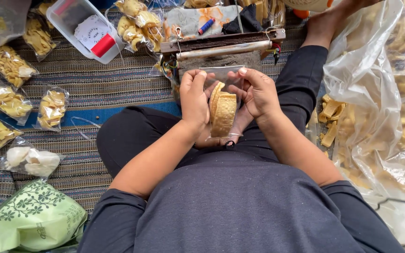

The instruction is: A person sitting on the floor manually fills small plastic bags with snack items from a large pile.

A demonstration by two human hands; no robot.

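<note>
Head view: the left hand (pixel 194 96) and right hand (pixel 257 92) both pinch a clear bag (pixel 223 105) of crackers (pixel 223 114). Small filled packs (pixel 6 100) lie along the mat's (pixel 99 79) left edge.

Soft, even daylight, faint shadows (slight glare on plastic), sharp focus throughout.

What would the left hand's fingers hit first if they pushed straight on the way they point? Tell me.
The left hand has fingers pointing away from the body, gripping the clear bag of crackers. Straight on, they would probably meet the bar-shaped sealing device just beyond, though depth is hard to judge.
</note>
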